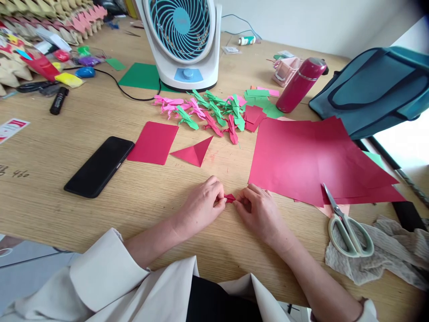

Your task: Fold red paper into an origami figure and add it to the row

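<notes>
A small, narrow, folded crimson paper piece [229, 197] lies between the left hand [207, 198] and the right hand [260, 209], pinched by both, its long axis running from hand to hand, neither nearer.

A white fan [182, 40], magenta flask [299, 86] and teal bag [372, 91] stood beyond a black phone [99, 166] and, seemingly, crumpled cloth [393, 250].

The hands [205, 197] partly hide the folded red paper [229, 198], and the fan [181, 42] is cut off at the top.
</notes>
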The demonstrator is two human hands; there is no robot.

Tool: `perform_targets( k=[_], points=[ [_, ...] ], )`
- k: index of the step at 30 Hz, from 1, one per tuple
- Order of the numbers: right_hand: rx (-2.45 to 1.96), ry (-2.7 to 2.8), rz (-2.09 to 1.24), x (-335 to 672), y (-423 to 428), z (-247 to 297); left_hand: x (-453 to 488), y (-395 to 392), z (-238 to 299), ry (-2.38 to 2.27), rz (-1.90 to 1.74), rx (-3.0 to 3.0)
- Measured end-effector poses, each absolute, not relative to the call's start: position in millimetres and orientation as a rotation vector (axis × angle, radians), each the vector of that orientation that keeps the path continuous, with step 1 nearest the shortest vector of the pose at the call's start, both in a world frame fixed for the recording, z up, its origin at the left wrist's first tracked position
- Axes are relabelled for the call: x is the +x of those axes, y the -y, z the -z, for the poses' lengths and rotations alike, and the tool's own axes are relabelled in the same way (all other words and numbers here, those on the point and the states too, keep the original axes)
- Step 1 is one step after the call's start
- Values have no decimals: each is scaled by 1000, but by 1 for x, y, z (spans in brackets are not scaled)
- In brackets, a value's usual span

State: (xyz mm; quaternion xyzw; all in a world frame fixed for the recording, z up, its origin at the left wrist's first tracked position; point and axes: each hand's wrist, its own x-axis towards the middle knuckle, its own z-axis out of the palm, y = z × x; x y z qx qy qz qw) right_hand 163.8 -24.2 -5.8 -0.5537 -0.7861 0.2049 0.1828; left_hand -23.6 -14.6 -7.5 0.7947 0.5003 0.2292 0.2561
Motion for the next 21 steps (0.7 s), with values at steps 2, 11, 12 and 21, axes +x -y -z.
perform_targets(
  k=[2, 11, 12, 21],
  points=[
    [-1570, 2224, -566, 164, 24, 6, -23, 14, 8, -1364, -615, 2161],
    [-1569, 2238, -543, 162, 23, 6, -21, 15, 11, -1420, -542, 2278],
    [-1564, 2237, -539, 162, 24, 6, -22, 16, 11, -1407, -546, 2283],
    [-1521, 2239, -566, 164, 27, 3, -33, 20, 12, -1243, -684, 2190]
  ],
)
